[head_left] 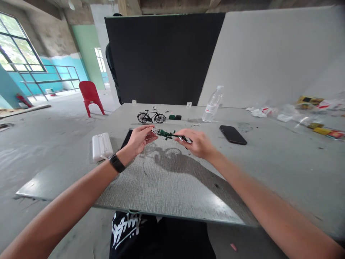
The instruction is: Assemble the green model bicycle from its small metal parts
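Above the table, a small green model bicycle (165,134) is held between my two hands, seen nearly edge-on. My left hand (140,138) pinches its left end by a silvery rack-like part. Closed around the opposite end is my right hand (198,143), whose fingers partly cover it. A shadow of the bicycle falls on the table below. Just behind stands a finished-looking black model bicycle (151,116), upright on the table. Two small dark green blocks (175,117) lie to the right of it.
On the grey table (161,190) are a white box-like device (101,146) at left, a clear bottle (213,104) and a black phone (233,135) at right. Plastic wrappers (293,113) lie far right. A black panel (164,59) rises behind. A dark flat object (126,138) is partly behind my left hand.
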A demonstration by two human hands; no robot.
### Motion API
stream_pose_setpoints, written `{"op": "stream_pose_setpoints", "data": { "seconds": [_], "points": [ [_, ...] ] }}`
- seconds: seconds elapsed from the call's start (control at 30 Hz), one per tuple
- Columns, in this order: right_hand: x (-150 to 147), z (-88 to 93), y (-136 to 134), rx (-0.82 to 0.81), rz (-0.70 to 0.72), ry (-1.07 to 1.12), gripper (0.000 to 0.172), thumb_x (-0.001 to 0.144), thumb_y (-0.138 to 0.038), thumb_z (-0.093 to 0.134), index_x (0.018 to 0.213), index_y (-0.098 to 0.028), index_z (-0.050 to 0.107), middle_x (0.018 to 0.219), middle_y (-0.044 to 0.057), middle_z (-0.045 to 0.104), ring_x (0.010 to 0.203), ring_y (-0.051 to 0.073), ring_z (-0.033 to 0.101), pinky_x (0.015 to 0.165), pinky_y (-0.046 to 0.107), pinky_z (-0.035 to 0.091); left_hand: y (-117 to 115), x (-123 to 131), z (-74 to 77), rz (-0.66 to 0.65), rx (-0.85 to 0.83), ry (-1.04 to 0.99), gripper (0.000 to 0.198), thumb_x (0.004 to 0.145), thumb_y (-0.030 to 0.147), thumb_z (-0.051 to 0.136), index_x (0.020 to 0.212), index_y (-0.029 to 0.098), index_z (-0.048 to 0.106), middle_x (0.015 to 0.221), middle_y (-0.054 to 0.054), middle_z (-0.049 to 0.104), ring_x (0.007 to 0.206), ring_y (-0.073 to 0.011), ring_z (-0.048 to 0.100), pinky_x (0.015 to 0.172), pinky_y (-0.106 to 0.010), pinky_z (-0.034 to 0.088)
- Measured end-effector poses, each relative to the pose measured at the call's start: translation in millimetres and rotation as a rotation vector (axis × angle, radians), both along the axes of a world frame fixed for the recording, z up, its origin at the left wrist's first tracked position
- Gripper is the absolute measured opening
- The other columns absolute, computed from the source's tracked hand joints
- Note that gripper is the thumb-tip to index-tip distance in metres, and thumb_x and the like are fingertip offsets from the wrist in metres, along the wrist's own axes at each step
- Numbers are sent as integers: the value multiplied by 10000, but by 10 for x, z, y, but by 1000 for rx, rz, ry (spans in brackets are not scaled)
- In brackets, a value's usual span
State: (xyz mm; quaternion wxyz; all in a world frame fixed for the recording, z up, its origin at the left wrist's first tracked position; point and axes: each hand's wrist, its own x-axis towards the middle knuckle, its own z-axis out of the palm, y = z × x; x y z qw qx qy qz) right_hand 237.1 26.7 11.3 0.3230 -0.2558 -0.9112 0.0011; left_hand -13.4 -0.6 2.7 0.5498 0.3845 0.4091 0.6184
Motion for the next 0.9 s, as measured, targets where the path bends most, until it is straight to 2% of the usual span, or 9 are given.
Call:
{"op": "stream_pose_setpoints", "data": {
  "seconds": [0.1,0.2,0.3,0.4,0.47,0.63,0.8,0.9],
  "points": [
    [13,-46,78,-29,-89,82,361,991,-520,500,1073,-243,715,906,46,745,628,165,580,642,320,421,26,3,-51,-34,52,71,141,906,237,690,910,101,727,776,-58,673,735,-122,652,898,-362,575],
    [31,-70,131,-114,-157,147,385,970,-555,515,1029,-240,729,770,22,705,550,151,504,592,312,381,68,14,-116,-32,116,171,145,855,192,728,967,101,731,822,-47,695,753,-114,649,891,-343,560],
    [51,-79,161,-226,-160,177,401,955,-573,528,1017,-236,736,780,17,702,537,142,485,560,299,352,114,8,-184,12,173,366,218,787,145,765,1002,123,742,829,-47,716,749,-135,648,812,-334,550],
    [62,-101,185,-287,-164,178,415,942,-592,536,1020,-241,744,778,13,703,516,135,453,546,297,331,141,-19,-224,110,240,659,198,737,155,803,931,168,764,784,-53,725,749,-184,642,745,-329,505],
    [60,-124,205,-315,-163,171,433,932,-612,535,1024,-246,747,798,16,713,511,135,442,544,297,330,150,-41,-231,163,299,776,158,715,168,820,859,199,765,768,-51,722,754,-207,631,737,-331,472],
    [52,-164,246,-354,-138,162,480,919,-642,529,1045,-233,746,925,41,745,604,159,531,576,297,364,172,-92,-231,156,364,739,125,690,189,838,766,222,744,729,-45,679,734,-220,574,732,-317,395],
    [53,-157,258,-369,-139,160,466,930,-628,526,1056,-234,740,962,46,749,636,166,563,598,301,375,201,-136,-237,196,420,792,144,672,230,859,767,226,750,742,-48,616,752,-216,500,736,-309,355],
    [52,-132,261,-364,-149,159,446,938,-615,521,1059,-244,737,963,48,749,660,174,584,619,312,393,218,-140,-243,171,420,754,144,668,247,867,749,215,753,747,-61,633,754,-221,509,723,-318,353]
  ]
}}
